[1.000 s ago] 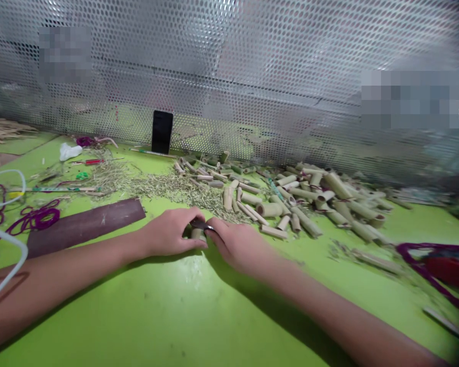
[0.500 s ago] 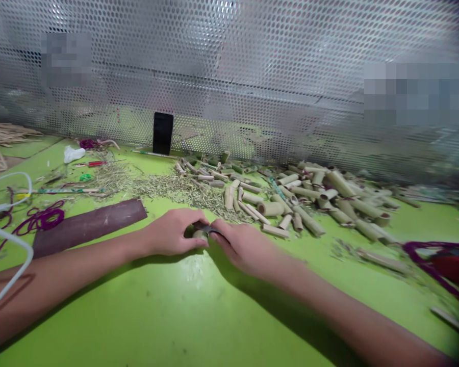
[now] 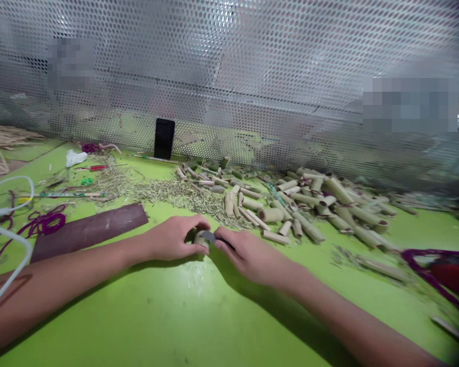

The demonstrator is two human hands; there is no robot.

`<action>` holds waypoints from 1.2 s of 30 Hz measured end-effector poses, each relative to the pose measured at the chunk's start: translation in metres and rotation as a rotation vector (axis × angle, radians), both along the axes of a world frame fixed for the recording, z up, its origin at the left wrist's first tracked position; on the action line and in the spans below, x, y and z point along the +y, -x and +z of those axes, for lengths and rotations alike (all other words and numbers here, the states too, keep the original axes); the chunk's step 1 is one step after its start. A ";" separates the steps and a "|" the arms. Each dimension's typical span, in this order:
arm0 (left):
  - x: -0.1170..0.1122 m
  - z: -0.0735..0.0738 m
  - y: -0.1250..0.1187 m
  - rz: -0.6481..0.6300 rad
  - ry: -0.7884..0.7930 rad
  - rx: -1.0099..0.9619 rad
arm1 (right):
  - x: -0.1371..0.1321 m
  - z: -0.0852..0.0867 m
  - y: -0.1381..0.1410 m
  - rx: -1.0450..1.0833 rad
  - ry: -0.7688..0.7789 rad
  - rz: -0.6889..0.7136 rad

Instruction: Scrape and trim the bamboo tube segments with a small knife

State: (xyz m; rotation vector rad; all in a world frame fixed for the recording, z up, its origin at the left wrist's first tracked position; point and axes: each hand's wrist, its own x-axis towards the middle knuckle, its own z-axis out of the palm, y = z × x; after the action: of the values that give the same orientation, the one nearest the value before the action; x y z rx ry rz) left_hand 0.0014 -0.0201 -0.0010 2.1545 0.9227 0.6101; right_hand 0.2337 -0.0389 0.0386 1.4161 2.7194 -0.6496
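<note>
On the green table [image 3: 183, 316] my left hand [image 3: 172, 237] is closed round a short bamboo tube piece [image 3: 201, 239] that stands on the surface. My right hand [image 3: 252, 255] is closed on a dark blade [image 3: 210, 236] laid across the top of that piece. Both hands meet at the middle of the table. Just beyond them lies a heap of cut bamboo tubes [image 3: 309, 204] and a spread of thin bamboo slivers [image 3: 176, 191].
A perforated metal screen [image 3: 229, 92] walls the far side, with a black phone [image 3: 164, 138] leaning on it. A dark brown strip [image 3: 87, 232] lies at left, near purple cord [image 3: 42, 223] and a white cable [image 3: 7, 244]. Red and purple items [image 3: 443, 270] sit at right.
The view has tilted slightly, so everything sits a little lower in the picture. My hands stay together on the bamboo piece; the blade sits lower across it.
</note>
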 end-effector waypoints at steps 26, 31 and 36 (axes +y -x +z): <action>-0.001 -0.004 0.002 -0.073 -0.134 0.008 | -0.003 -0.005 -0.003 0.028 -0.018 0.029; -0.003 0.000 0.002 -0.025 -0.019 0.007 | -0.001 -0.005 -0.001 0.091 -0.038 -0.084; -0.002 -0.001 0.001 -0.062 -0.031 -0.038 | -0.004 -0.004 0.001 0.189 -0.071 -0.045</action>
State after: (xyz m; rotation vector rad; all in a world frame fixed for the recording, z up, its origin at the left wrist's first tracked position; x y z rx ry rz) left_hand 0.0002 -0.0223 -0.0016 2.1833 0.8283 0.6361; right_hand 0.2325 -0.0429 0.0349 1.5086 2.8884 -0.7322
